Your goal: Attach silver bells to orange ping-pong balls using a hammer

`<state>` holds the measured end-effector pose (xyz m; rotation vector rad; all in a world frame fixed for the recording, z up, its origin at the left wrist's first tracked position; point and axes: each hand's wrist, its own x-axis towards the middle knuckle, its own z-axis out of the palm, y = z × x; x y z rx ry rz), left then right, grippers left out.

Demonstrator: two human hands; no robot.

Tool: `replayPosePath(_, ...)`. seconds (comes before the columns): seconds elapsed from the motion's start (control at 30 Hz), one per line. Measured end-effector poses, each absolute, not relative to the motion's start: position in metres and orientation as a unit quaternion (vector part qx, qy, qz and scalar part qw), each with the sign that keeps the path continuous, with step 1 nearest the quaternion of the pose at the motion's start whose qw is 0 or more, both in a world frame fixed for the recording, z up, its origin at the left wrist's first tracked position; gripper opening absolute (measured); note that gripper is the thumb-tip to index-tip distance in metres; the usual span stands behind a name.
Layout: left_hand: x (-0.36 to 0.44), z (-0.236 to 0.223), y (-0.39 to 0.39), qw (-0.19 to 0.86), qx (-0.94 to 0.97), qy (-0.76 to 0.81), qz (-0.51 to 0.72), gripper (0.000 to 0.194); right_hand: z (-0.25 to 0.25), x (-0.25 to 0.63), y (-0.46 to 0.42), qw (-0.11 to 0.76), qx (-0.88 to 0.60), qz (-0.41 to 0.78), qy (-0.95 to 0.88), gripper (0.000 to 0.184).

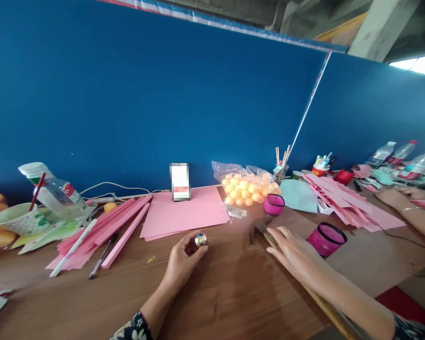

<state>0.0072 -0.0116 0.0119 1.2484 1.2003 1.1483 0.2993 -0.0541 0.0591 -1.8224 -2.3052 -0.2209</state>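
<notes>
From far off, I am watching the left hand (183, 255), which is holding a shiny ball (200, 240) between its thumb and bent fingers. I cannot tell if the ball is touching the tabletop (216, 293). At three o'clock from it, the right hand (291, 253) is curling round the handle of a hammer (258, 227), close to the head. I am thinking the ball could be rolling off, so the thumb should be pressing gently and the fingers should be cupping it. The hammer should be lying low, with its head staying away from the left fingers. The ball is round, so it is pointing nowhere and having no long side. The hammer's long handle is running under the right arm, with its head end pointing between ten and eleven o'clock. Further out, one purple ring (327, 239) is sitting at three o'clock from the right hand, and a bag of orange balls (244, 187) is resting at eleven. Pink sheets (186, 212) are lying at twelve from the left hand, and pink strips (109, 226) near ten.
</notes>
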Motion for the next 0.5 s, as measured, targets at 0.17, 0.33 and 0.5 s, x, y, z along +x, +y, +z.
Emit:
replayPosePath(0.17,0.007,0.010,-0.012,0.507,0.525,0.488,0.479,0.051,0.092,0.266,-0.007,0.080,-0.597,-0.043,-0.797,0.021)
replayPosePath(0.33,0.006,0.010,-0.011,0.508,0.520,0.480,0.491,0.049,0.088,0.245,0.065,0.010,-0.641,-0.025,-0.767,0.014)
replayPosePath(0.5,0.007,0.010,-0.011,0.517,0.515,0.478,0.489,0.051,0.072,0.240,0.098,-0.030,-0.662,-0.001,-0.749,0.011)
